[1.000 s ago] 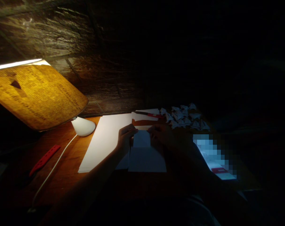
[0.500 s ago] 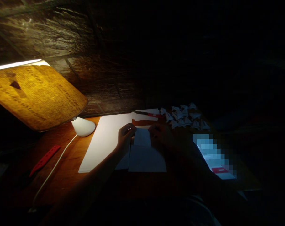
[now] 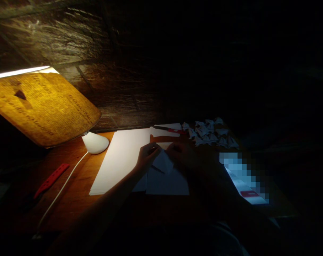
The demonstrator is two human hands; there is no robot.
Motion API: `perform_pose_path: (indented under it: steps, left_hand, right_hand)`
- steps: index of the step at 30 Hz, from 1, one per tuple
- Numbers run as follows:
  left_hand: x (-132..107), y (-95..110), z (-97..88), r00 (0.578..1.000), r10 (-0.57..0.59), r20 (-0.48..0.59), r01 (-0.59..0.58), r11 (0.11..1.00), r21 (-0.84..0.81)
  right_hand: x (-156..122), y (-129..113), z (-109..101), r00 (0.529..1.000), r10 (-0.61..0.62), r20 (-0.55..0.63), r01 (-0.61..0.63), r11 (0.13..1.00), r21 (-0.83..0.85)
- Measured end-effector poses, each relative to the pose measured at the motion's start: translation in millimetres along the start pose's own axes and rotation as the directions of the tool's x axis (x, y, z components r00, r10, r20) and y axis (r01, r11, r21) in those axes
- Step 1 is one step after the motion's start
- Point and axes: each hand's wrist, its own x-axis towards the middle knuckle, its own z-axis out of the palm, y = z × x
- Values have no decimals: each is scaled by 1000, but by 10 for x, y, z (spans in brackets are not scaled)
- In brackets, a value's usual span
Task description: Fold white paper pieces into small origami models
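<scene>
A small piece of white paper [image 3: 167, 161] is pinched at its top edge between my two hands. My left hand [image 3: 147, 155] grips its upper left corner, fingers closed. On the other side, my right hand [image 3: 180, 153] closes on the upper right part, its fingers dim in shadow. The piece is slanted and looks bent between them. Beneath it lies a larger white sheet [image 3: 168, 186]. To the left, a stack of white paper [image 3: 124, 153] spreads under my left forearm.
Several folded paper pieces [image 3: 209, 133] sit at the back right, beside a red-handled tool [image 3: 176, 131]. A lamp with a printed shade [image 3: 49, 110] and white base [image 3: 96, 143] stands left. Its cable [image 3: 62, 190] passes a red perforated object [image 3: 51, 180]. A lit screen [image 3: 253, 193] glows right.
My hands have drawn closer together, the left moving right. The paper between them went from flat and squared to slanted and bent.
</scene>
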Motion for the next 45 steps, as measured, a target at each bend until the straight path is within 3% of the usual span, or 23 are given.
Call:
perform_pose_path:
  steps: [3, 8, 15, 18, 21, 24, 36, 45]
  left_hand:
    - [-16, 5, 15, 998, -54, 37, 56, 997, -48]
    - [-25, 25, 6, 994, -99, 45, 105, 981, -162]
    - [-53, -1, -7, 987, -109, 121, 126, 981, -147]
    - [-63, 0, 3, 992, -48, 114, 55, 997, -63]
    - [-48, 14, 8, 991, 81, 103, -89, 992, 84]
    - [-30, 23, 1, 983, 137, 123, -156, 975, 157]
    - [-10, -15, 1, 982, 139, 130, -162, 968, 194]
    - [-26, -87, -13, 987, 116, 107, -129, 985, 116]
  right_hand:
    - [18, 15, -21, 998, 1, -58, -1, 1000, -2]
    - [49, 54, -44, 987, 54, -153, -33, 991, 133]
    - [-2, -15, -25, 999, 45, -23, -40, 986, 161]
    - [-5, -33, -26, 999, -1, -53, 7, 994, 107]
    - [-1, -37, -10, 1000, -22, -22, 24, 997, 72]
    - [-6, -38, 17, 999, -38, -4, 38, 999, 30]
    - [38, 12, 9, 989, -55, -137, 73, 988, 133]
    - [17, -6, -39, 976, 12, -219, 32, 980, 196]
